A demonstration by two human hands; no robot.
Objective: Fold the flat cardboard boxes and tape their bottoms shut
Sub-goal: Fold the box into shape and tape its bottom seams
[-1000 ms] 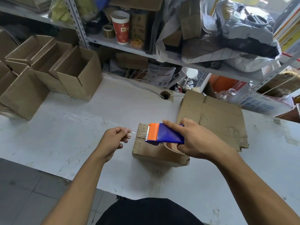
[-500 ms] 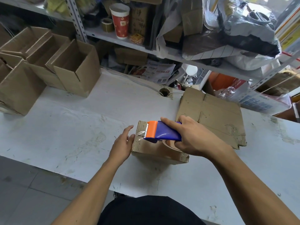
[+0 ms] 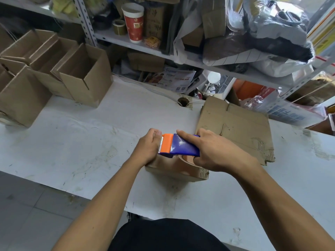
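Note:
A small brown cardboard box (image 3: 174, 169) lies on the white table (image 3: 81, 142) near the front edge, its top mostly hidden by my hands. My right hand (image 3: 213, 151) grips a blue and orange tape dispenser (image 3: 179, 146) held over the box, with a brown tape roll underneath. My left hand (image 3: 147, 147) is curled over the box's left end, right at the dispenser's toothed blade; its fingertips are hidden. A stack of flat cardboard boxes (image 3: 239, 127) lies just behind and to the right.
Several folded open boxes (image 3: 81, 77) stand at the table's left back. A cluttered metal shelf (image 3: 163, 53) runs behind with a paper cup (image 3: 133, 22), tape roll (image 3: 119, 27) and bags. A cable hole (image 3: 183, 101) sits mid-table. The floor lies below the front edge.
My left hand, first pulling the tape end out to the left, has moved in onto the box's left end beside the blade. The dispenser has stayed over the box.

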